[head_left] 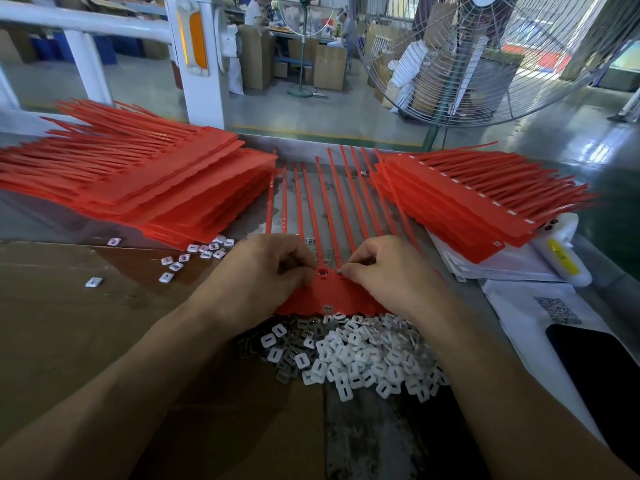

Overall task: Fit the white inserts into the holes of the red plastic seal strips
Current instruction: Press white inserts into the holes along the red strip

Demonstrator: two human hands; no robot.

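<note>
A red seal strip sheet lies flat in front of me, its thin tails fanning away toward the far table edge. My left hand rests on its left part with curled fingers pinching at a hole in the strip. My right hand pinches a small white insert against the strip just right of that hole. One insert sits on the sheet's near edge. A heap of white inserts lies just below the sheet, between my forearms.
A tall stack of red strips lies at the left, another stack at the right on white papers. Loose inserts dot the cardboard. A dark phone and a white bottle sit at the right. A big fan stands beyond.
</note>
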